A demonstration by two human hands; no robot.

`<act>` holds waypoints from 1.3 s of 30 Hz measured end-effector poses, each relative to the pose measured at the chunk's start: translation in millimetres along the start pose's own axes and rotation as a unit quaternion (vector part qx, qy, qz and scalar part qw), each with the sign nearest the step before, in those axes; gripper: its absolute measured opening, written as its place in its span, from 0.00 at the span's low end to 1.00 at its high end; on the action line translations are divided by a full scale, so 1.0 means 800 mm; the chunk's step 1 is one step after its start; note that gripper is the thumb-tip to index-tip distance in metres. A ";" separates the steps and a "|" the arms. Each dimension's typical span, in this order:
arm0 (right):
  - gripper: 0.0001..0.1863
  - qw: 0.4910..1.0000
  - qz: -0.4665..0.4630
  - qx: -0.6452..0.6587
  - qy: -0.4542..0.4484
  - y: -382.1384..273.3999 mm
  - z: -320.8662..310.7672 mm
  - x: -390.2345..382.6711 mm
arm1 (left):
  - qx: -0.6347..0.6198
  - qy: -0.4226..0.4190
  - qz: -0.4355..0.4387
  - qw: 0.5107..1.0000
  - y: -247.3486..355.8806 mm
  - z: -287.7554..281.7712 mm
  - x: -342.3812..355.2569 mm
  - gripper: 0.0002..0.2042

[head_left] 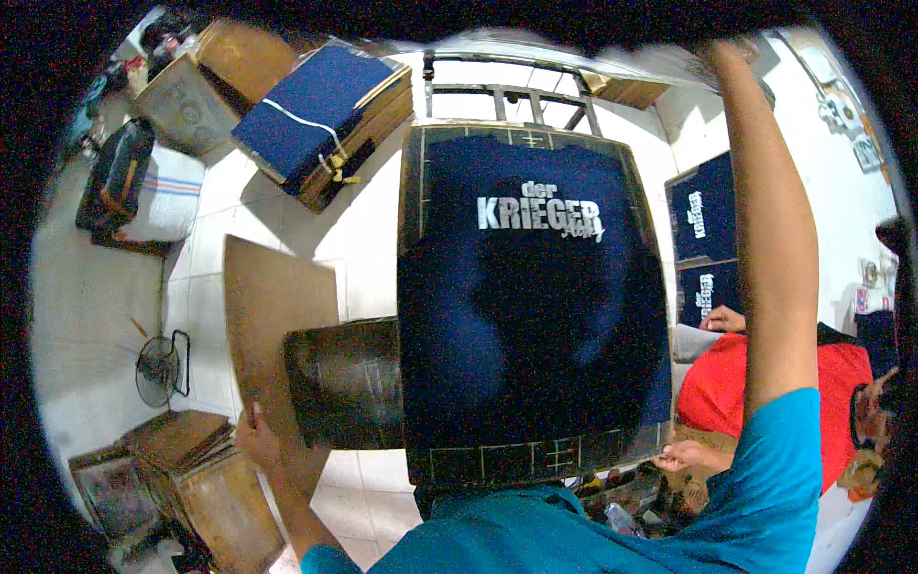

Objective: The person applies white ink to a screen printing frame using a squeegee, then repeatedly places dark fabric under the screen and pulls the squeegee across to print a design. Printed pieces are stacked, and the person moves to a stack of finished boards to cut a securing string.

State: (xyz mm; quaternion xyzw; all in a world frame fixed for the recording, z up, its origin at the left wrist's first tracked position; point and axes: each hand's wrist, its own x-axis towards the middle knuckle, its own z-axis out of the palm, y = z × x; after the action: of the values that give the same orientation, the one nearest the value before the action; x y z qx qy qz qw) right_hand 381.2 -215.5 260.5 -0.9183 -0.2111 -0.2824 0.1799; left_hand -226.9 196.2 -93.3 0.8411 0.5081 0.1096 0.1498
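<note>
My left hand [256, 438] grips the edge of a large brown flat board [277, 316], held tilted at my left; the thumb shows and the other fingers are partly hidden. My right forearm [770, 230] reaches far up at the right, and its hand is lost at the dark upper rim. Between my arms, a navy shirt with a white print [535, 287] lies flat on a dark platen with grid marks [507, 467]. A smaller dark platen [344, 383] sticks out to its left, partly behind the board.
At right, a person in red [717, 383] sits close by; one hand [684, 455] is by the platen's corner. Navy printed pieces [706, 215] lie beyond. A strapped stack with a navy top [311, 110] stands far left. A fan [161, 368] and brown panels [225, 502] are at left.
</note>
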 end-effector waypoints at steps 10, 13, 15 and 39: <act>0.46 0.999 0.023 -0.001 -0.039 -0.033 -0.001 -0.055 | 0.035 0.076 0.409 0.909 0.035 -0.098 -0.242 0.14; 0.46 0.999 0.016 -0.007 -0.031 -0.054 -0.004 -0.064 | -0.059 -0.080 0.414 0.905 0.037 -0.100 -0.315 0.19; 0.46 0.999 0.015 -0.020 -0.028 -0.059 -0.010 -0.071 | 0.033 -0.213 0.388 0.896 0.049 -0.066 -0.351 0.24; 0.49 0.999 0.012 -0.015 -0.034 -0.024 0.000 -0.108 | -0.072 0.077 -0.069 0.992 0.005 0.020 -0.283 0.30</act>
State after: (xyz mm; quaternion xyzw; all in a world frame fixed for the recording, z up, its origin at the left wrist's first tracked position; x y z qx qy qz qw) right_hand 306.8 -224.0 213.0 -0.9326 -0.2015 -0.2520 0.1618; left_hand -322.6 -8.3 -114.1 0.7799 0.5660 0.1995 0.1780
